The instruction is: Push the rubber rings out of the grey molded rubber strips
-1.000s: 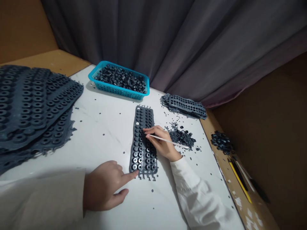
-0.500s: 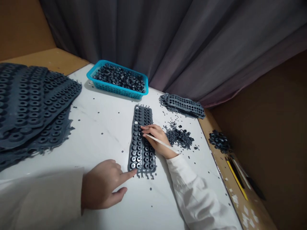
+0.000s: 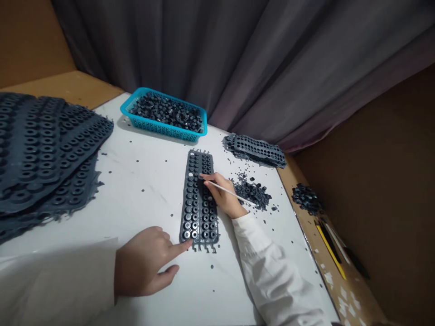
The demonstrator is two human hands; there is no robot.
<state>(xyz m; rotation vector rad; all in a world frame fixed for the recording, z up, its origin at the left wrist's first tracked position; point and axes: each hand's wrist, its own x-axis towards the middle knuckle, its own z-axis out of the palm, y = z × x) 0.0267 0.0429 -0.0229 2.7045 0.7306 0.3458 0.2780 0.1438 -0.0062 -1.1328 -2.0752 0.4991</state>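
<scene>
A dark grey rubber sheet [image 3: 199,199] with rows of round, ring-shaped pieces lies lengthwise on the white table. My right hand [image 3: 222,192] pinches a thin white stick [image 3: 231,192] over the sheet's upper half; the fingertips hide its working end. White spots show through the sheet at a few positions. At the sheet's near left corner, the outstretched index finger of my left hand [image 3: 149,260] touches the edge. The left thumb is apart, the other fingers are curled, and nothing is held in that hand.
A blue basket [image 3: 163,128] full of small dark pieces stands at the back. Larger studded sheets [image 3: 50,149] are piled at left. Perforated sheets [image 3: 258,149] lie at back right, near a heap of scraps [image 3: 253,192]. A yellow-handled tool [image 3: 331,251] rests beyond the table edge.
My right hand has shifted slightly toward the sheet's far end with the stick. A white spot in the right-hand rows now shows. The left hand keeps its place at the corner.
</scene>
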